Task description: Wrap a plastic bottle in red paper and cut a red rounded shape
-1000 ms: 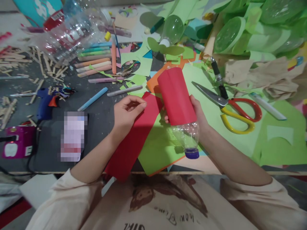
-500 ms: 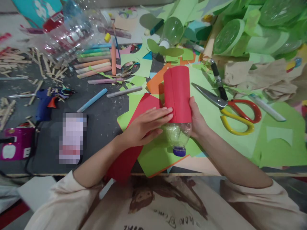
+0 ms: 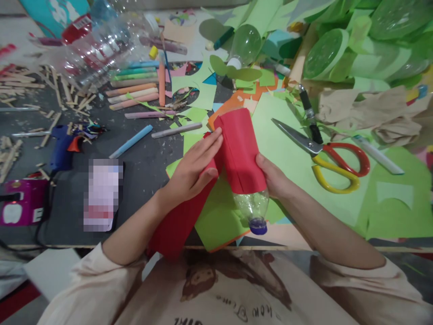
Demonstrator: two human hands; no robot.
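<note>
A clear plastic bottle with a purple cap is wrapped in red paper, cap pointing toward me. My right hand grips the wrapped bottle from the right side. My left hand lies with fingers stretched flat against the left side of the red wrap. Under the left hand a loose red paper sheet rests on green paper at the table's near edge.
Red-and-yellow scissors lie right of the bottle on green paper. A blue glue gun, chalk sticks, wooden sticks and a crushed clear bottle fill the left. Green bottle pieces and brown paper crowd the far right.
The bottle has tilted and shifted slightly left and nearer. My left hand slid from the lower front of the red wrap up along its left side.
</note>
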